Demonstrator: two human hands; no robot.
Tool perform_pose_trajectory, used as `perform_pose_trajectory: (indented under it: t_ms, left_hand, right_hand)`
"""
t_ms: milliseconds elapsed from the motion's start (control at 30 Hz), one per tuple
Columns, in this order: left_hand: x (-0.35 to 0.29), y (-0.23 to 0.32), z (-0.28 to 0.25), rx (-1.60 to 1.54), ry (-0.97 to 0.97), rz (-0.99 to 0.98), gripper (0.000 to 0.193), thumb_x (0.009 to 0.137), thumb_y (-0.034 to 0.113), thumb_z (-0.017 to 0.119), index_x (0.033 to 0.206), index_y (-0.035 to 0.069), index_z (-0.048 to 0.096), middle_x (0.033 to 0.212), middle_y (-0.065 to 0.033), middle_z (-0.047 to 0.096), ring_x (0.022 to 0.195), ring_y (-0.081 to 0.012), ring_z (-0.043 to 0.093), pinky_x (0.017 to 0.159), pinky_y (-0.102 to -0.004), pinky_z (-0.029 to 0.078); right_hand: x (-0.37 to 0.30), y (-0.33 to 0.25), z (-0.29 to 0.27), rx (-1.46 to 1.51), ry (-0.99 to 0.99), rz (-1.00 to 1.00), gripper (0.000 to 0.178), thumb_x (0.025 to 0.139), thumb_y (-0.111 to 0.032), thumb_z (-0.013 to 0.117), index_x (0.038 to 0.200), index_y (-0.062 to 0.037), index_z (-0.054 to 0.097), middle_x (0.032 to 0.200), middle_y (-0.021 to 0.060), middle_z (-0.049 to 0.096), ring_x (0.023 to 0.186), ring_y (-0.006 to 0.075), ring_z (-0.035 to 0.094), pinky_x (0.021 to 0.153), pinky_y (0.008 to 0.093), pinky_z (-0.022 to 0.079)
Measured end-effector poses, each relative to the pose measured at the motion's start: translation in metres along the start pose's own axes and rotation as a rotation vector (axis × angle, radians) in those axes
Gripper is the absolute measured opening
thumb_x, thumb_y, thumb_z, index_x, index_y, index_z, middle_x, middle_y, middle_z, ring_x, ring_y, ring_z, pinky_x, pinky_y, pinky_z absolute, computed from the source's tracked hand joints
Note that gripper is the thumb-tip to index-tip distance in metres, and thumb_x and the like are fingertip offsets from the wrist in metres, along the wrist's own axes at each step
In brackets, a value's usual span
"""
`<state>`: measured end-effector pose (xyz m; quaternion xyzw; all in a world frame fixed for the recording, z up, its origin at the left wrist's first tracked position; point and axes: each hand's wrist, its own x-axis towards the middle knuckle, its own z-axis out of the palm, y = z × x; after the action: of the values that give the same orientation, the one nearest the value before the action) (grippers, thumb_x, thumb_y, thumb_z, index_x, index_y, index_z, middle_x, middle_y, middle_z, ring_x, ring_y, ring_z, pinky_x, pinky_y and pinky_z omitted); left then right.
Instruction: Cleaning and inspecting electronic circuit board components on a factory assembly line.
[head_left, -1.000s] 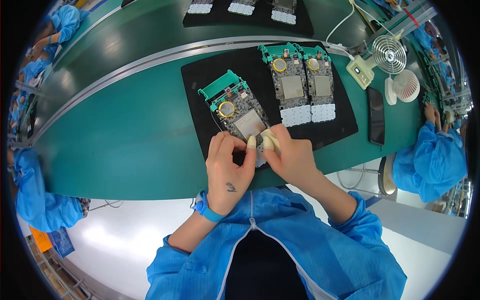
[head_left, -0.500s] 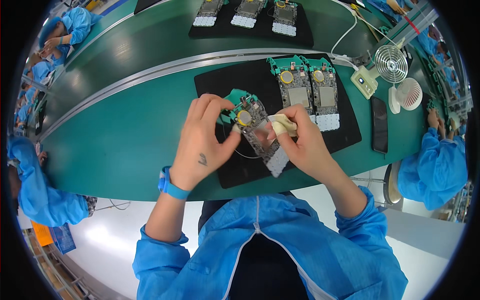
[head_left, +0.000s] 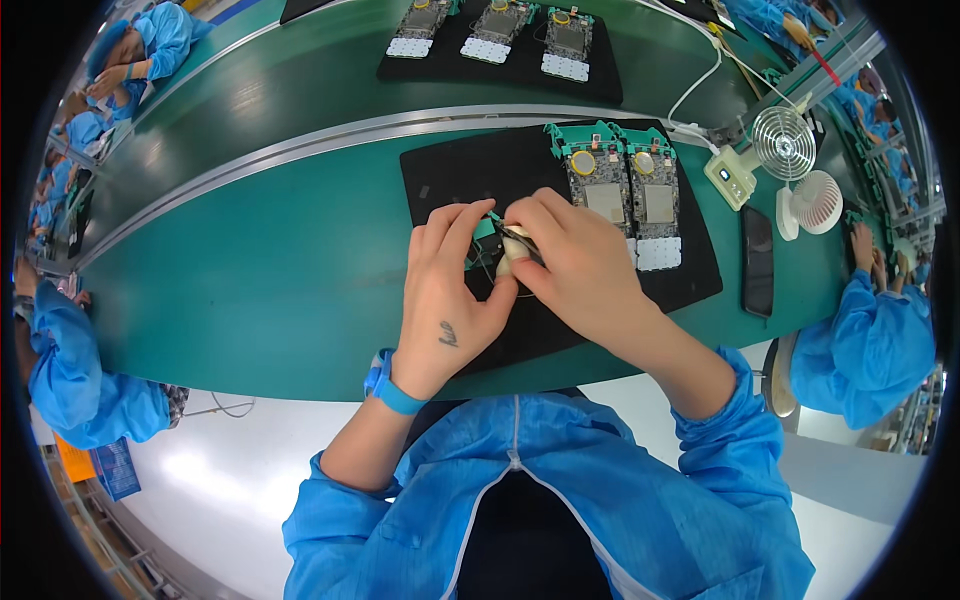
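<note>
In my left hand (head_left: 445, 285), thumb and fingers are closed on a circuit board with a green plastic bracket (head_left: 486, 230). The board is tipped up, and most of it is hidden behind my hands. My right hand (head_left: 580, 255) meets the left at the same board, its fingers bent in a pinch at the board's dark edge. Pale covers wrap some fingertips. A thin wire loops below the held board. To the right, two more circuit boards (head_left: 604, 200) (head_left: 656, 202) lie side by side on a black mat (head_left: 455, 180), each with a yellow-rimmed round cell and a white lower end.
A dark phone (head_left: 758, 262), a small fan (head_left: 817, 204) and a beige power socket (head_left: 731, 180) with a white cable sit at the right. Beyond a metal rail (head_left: 330, 150), several boards rest on another black mat (head_left: 600, 85). People in blue work at both sides.
My hands have drawn together. The held board has turned from lying face up to standing tilted, so its face no longer shows. My left hand has moved right; the right hand slightly up and left.
</note>
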<state>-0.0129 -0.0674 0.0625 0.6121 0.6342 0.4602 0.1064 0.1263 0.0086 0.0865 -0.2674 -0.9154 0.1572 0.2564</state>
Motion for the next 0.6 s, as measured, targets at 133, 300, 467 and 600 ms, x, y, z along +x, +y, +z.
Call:
perform_pose_trajectory:
  t_ms: [133,300,467,600]
  left_hand:
    - [-0.006,-0.001,-0.004,-0.112,-0.002,-0.018,0.050,0.069,0.003,0.065,0.118,0.002,0.055,0.112,-0.0147,0.053,0.100,-0.0321,0.051,0.087,-0.0375,0.044]
    - [-0.016,-0.003,-0.003,-0.228,0.071,-0.050,0.044,0.070,0.000,0.063,0.114,0.002,0.059,0.109,-0.0139,0.055,0.099,-0.0290,0.055,0.086,-0.0344,0.045]
    - [-0.020,-0.005,0.005,-0.279,0.173,-0.091,0.037,0.071,0.000,0.063,0.109,0.002,0.063,0.105,-0.0129,0.058,0.095,-0.0268,0.057,0.085,-0.0327,0.046]
    - [-0.020,-0.006,0.004,-0.288,0.172,-0.081,0.038,0.071,0.000,0.063,0.109,0.002,0.064,0.106,-0.0124,0.058,0.096,-0.0254,0.058,0.085,-0.0316,0.046]
  right_hand:
    - [0.002,-0.006,-0.002,-0.045,-0.028,-0.001,0.032,0.074,-0.006,0.067,0.103,-0.0080,0.054,0.090,0.0077,0.055,0.071,0.0257,0.058,0.061,0.0359,0.046]
    - [0.002,0.013,-0.011,0.580,-0.244,0.240,0.020,0.083,-0.007,0.060,0.103,-0.0059,0.058,0.091,0.0056,0.059,0.080,0.0160,0.061,0.072,0.0289,0.047]
    - [0.006,0.023,-0.010,0.621,-0.272,0.115,0.019,0.083,-0.008,0.061,0.101,-0.0046,0.058,0.092,0.0066,0.060,0.084,0.0181,0.061,0.075,0.0292,0.047]
    - [0.012,0.030,-0.009,0.541,-0.304,-0.030,0.015,0.084,-0.005,0.060,0.099,-0.0032,0.058,0.092,0.0072,0.057,0.085,0.0213,0.059,0.072,0.0313,0.047]
